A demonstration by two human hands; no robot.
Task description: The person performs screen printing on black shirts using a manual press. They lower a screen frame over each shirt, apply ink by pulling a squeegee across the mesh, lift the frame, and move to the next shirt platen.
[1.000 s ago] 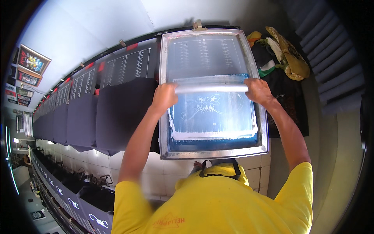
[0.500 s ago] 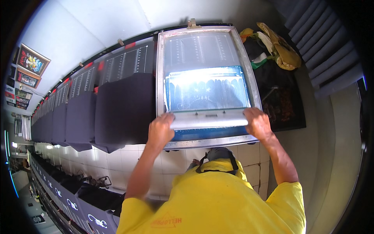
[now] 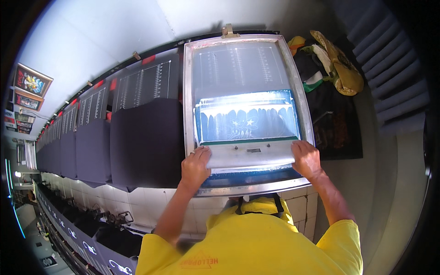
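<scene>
A silver-grey squeegee [image 3: 250,156] with a green blade edge lies crosswise over the near part of a screen-printing frame [image 3: 307,110]. My left hand [image 3: 196,166] is closed round its left end, and my right hand [image 3: 306,158] grips the right end. Beyond the blade, the blue stencil area [image 3: 217,128] of the mesh shows a faint design with two stars. A bright white band [image 3: 243,107], perhaps ink with glare on it, crosses the far part of the blue. Pale residue also shows on the near side of the squeegee.
Dark fabric pieces [image 3: 146,142] on printing boards run in a row to the left. A metal clamp [image 3: 228,31] sits at the frame's far edge. Crumpled cloths [image 3: 341,73] lie to the right. Behind me at lower left stands another row of printed fabric [image 3: 89,247].
The frame, squeegee and both hands appear lower in the picture, as the view has shifted. More of the green blade edge shows. Both hands keep hold of the squeegee.
</scene>
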